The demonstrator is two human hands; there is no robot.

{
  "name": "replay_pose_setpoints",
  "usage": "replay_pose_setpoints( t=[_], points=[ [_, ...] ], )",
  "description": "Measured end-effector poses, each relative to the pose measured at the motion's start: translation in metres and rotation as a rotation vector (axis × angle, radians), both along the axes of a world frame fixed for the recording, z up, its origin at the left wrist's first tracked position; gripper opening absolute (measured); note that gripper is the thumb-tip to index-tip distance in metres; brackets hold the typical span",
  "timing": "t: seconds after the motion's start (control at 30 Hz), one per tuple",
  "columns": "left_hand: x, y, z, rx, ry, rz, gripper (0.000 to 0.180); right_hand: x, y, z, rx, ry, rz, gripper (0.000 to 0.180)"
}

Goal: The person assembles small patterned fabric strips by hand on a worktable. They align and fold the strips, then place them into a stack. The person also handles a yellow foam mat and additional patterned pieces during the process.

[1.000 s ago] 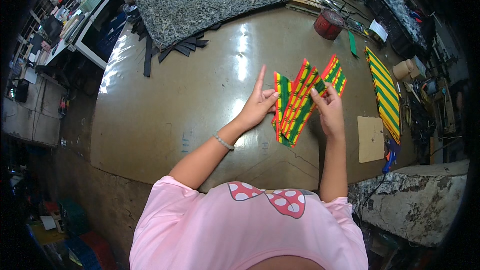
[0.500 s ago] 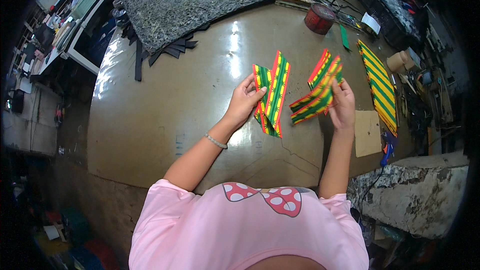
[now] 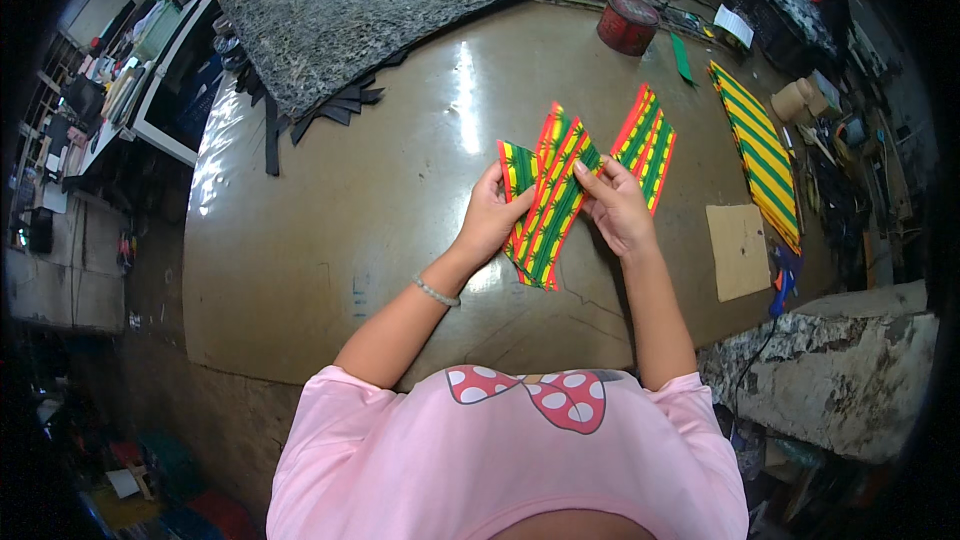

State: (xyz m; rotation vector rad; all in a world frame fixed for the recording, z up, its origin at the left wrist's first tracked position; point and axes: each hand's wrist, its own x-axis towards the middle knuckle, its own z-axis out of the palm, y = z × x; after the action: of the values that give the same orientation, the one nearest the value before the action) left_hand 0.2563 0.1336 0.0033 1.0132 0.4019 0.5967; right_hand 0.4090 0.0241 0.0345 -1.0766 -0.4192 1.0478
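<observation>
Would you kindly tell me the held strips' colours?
The strips are green and yellow with red edges, seen best in the head view.

Some thin, flat strips with red, yellow and green stripes and little dark spiky shapes (image 3: 558, 208) overlap like a fan, tilted, with their tops spread apart and their bottom ends close together. The left hand (image 3: 490, 215) grips their left side, and the right hand (image 3: 622, 208) pinches the front one near its top. More slanted strips with the same stripes (image 3: 645, 148) overlap just past the right hand's fingers.
</observation>
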Motion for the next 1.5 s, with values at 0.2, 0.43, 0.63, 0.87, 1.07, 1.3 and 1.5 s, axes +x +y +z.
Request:
replay_pose_setpoints(
  t=[0.2,0.43,0.63,0.87,1.07,1.3,1.5],
  points=[
    [0.002,-0.003,-0.002,0.25,0.093,0.129,0.027,-0.008,-0.001,0.008,-0.026,-0.29,-0.131,0.033],
    [0.002,0.014,-0.009,0.261,0.095,0.254,0.04,0.012,-0.023,0.026,0.441,0.246,0.345,0.037],
    [0.002,0.006,-0.013,0.153,-0.026,0.045,0.045,-0.016,0.002,0.003,0.052,-0.049,0.204,0.031],
    [-0.001,0.003,-0.008,-0.149,-0.24,-0.152,0.054,-0.03,0.007,0.0,-0.034,-0.288,0.145,0.028],
    [-0.001,0.011,-0.006,-0.214,-0.114,-0.036,0.054,-0.032,0.0,0.018,0.044,-0.264,0.076,0.029],
    [-0.002,-0.001,0.001,-0.253,-0.208,-0.132,0.052,-0.03,0.005,0.012,0.295,-0.026,-0.095,0.037],
    [0.002,-0.018,0.002,-0.041,0.002,-0.125,0.038,-0.035,0.017,-0.022,-0.098,-0.669,-0.316,0.039]
  ],
)
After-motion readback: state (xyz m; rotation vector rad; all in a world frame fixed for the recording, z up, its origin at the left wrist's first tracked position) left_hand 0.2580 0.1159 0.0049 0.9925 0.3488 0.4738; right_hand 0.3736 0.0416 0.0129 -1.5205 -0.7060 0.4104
